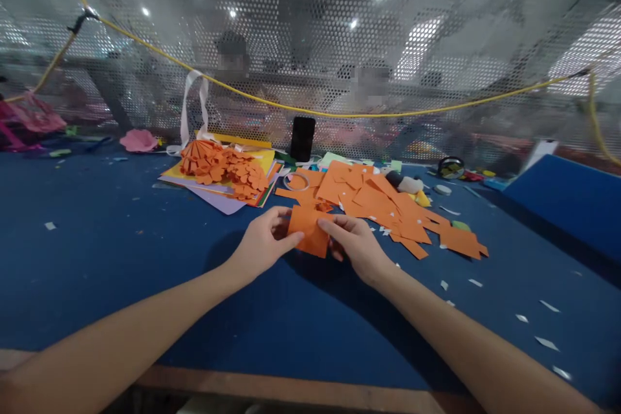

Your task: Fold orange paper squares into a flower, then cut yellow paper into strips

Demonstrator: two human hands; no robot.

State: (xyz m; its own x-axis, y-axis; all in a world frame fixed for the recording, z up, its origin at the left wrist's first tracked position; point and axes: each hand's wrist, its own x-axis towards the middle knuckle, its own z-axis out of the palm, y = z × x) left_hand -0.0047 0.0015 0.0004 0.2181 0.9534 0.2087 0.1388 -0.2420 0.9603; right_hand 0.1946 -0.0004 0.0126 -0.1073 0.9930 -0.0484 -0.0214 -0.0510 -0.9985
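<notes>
A small square of orange paper [310,228] is held up between both hands, just above the blue tabletop [272,330]. My left hand [264,239] pinches its left edge, thumb in front and fingers behind. On the opposite side, my right hand [356,242] grips the paper with the thumb near its upper right corner. Right behind the square lie loose orange paper pieces [388,204], spread in an overlapping heap to the right. Orange paper flowers [228,168] rest on a stack of coloured sheets [226,206] at the back left.
A black phone [303,139] stands upright at the back. A roll of tape [451,168] and a blue slanted board [567,200] are at the right. White paper scraps [546,343] dot the table. A yellow cord [310,113] hangs before a perforated metal screen [291,32].
</notes>
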